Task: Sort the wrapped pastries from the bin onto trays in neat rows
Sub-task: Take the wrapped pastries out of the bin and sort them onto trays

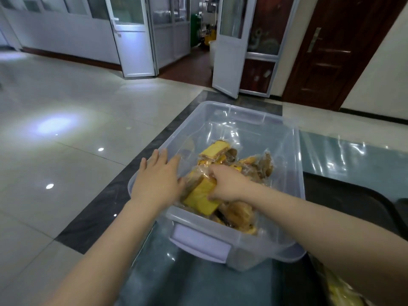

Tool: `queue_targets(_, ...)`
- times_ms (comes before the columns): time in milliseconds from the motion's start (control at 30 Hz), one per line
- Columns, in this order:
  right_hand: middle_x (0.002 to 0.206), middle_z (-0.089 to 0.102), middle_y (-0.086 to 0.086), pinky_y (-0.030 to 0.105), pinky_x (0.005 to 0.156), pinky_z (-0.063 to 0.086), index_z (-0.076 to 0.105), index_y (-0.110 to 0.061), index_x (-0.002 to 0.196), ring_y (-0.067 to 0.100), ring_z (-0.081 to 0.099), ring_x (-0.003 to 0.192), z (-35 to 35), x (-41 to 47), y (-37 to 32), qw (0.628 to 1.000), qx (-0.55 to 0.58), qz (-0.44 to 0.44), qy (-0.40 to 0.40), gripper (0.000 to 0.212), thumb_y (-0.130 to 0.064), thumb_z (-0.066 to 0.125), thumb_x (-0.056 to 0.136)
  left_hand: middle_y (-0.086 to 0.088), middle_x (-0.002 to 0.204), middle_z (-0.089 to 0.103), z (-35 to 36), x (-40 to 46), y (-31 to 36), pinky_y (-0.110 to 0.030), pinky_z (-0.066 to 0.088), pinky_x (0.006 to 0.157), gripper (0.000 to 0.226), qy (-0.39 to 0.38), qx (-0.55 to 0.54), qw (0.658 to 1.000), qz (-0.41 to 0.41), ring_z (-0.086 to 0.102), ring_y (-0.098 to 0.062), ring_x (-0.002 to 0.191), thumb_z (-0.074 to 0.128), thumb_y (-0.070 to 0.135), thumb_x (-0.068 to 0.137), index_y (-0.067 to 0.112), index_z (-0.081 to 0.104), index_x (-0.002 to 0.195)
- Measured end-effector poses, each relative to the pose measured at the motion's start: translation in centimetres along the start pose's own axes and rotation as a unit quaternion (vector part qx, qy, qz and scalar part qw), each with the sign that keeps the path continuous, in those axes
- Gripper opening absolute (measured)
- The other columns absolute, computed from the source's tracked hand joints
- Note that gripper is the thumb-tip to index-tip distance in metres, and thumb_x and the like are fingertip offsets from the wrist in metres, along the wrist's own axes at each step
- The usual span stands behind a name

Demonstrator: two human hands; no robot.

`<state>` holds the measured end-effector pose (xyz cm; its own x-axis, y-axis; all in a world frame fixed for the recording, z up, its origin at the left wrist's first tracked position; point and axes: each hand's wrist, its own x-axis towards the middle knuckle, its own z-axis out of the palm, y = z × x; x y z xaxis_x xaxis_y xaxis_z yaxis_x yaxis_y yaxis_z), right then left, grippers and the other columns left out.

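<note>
A clear plastic bin (295,164) stands on a glass-topped table and holds several wrapped pastries. My right hand (225,184) reaches into the bin and grips a yellow wrapped pastry (199,197) near the front left corner. My left hand (156,180) lies flat with straight fingers on the bin's left rim, its fingertips touching the wrapper. More wrapped pastries (249,164) are piled in the middle of the bin, and a brown one (238,215) lies under my right wrist.
A dark tray (353,202) lies to the right of the bin, partly hidden by my right arm. Yellow wrapped items (340,290) show at the bottom right edge. The table's left edge borders a shiny tiled floor (66,129).
</note>
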<state>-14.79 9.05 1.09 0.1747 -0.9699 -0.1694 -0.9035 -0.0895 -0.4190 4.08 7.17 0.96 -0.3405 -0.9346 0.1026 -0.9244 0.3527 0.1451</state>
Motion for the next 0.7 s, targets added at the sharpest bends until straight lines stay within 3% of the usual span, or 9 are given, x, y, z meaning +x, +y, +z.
queue_targets(167, 0.093, 0.063, -0.009, 0.026, 0.066, 0.051, 0.053, -0.028, 0.105, 0.008, 0.062, 0.083, -4.3, -5.9, 3.8, 0.968, 0.179, 0.053, 0.166, 0.042, -0.024, 0.079, 0.072, -0.001, 0.148, 0.038, -1.1, -0.7, 1.2, -0.047, 0.023, 0.110, 0.053, 0.067, -0.063, 0.995, 0.033, 0.029, -0.021, 0.137, 0.051, 0.033, 0.090, 0.025, 0.038, 0.140)
queue_targets(300, 0.091, 0.061, -0.014, 0.020, 0.064, 0.047, 0.049, -0.037, 0.092, 0.000, 0.060, 0.081, -6.4, -10.7, 6.7, 0.891, 0.313, 0.074, 0.320, 0.039, -0.023, 0.081, 0.073, -0.006, 0.132, 0.054, -1.8, -0.5, 4.5, -0.043, 0.038, 0.099, 0.047, 0.086, -0.138, 0.985, 0.062, 0.048, -0.028, 0.121, 0.057, 0.028, 0.086, 0.020, 0.050, 0.132)
queue_targets(400, 0.098, 0.058, -0.016, 0.026, 0.073, 0.051, 0.046, -0.044, 0.092, 0.001, 0.058, 0.089, -6.7, -13.9, 8.9, 0.836, 0.363, 0.080, 0.403, 0.042, -0.025, 0.079, 0.075, -0.007, 0.130, 0.056, -1.9, -0.5, 7.7, -0.039, 0.042, 0.091, 0.051, 0.082, -0.172, 0.979, 0.078, 0.052, -0.029, 0.116, 0.057, 0.029, 0.087, 0.023, 0.045, 0.135)
queue_targets(467, 0.096, 0.058, -0.022, 0.020, 0.073, 0.050, 0.045, -0.052, 0.092, -0.005, 0.058, 0.088, -6.5, -16.1, 10.3, 0.801, 0.369, 0.082, 0.464, 0.044, -0.028, 0.078, 0.077, -0.002, 0.128, 0.058, -1.7, -0.6, 9.9, -0.035, 0.042, 0.085, 0.052, 0.085, -0.196, 0.972, 0.096, 0.055, -0.027, 0.114, 0.058, 0.032, 0.087, 0.026, 0.042, 0.136)
queue_targets(567, 0.089, 0.058, -0.033, 0.006, 0.058, 0.045, 0.043, -0.060, 0.089, -0.017, 0.055, 0.082, -5.4, -19.3, 13.3, 0.767, 0.338, 0.104, 0.535, 0.045, -0.034, 0.077, 0.076, 0.007, 0.121, 0.061, -1.3, -1.2, 13.0, -0.027, 0.036, 0.076, 0.048, 0.089, -0.229, 0.960, 0.131, 0.057, -0.017, 0.106, 0.056, 0.038, 0.084, 0.031, 0.046, 0.131)
queue_targets(633, 0.088, 0.059, -0.022, 0.011, 0.060, 0.043, 0.043, -0.051, 0.093, -0.008, 0.057, 0.080, -3.9, -20.9, 16.2, 0.758, 0.301, 0.162, 0.555, 0.041, -0.036, 0.076, 0.076, 0.011, 0.122, 0.060, -0.8, -1.4, 14.8, -0.025, 0.036, 0.077, 0.049, 0.068, -0.251, 0.956, 0.139, 0.056, -0.010, 0.105, 0.053, 0.041, 0.084, 0.031, 0.045, 0.131)
queue_targets(700, 0.096, 0.055, -0.016, 0.021, 0.069, 0.043, 0.044, -0.037, 0.105, 0.002, 0.056, 0.086, -1.8, -22.1, 19.5, 0.776, 0.239, 0.221, 0.541, 0.041, -0.030, 0.075, 0.080, 0.012, 0.127, 0.057, -0.1, -1.6, 16.3, -0.028, 0.043, 0.081, 0.050, 0.036, -0.258, 0.955, 0.139, 0.057, -0.010, 0.104, 0.056, 0.037, 0.087, 0.032, 0.042, 0.135)
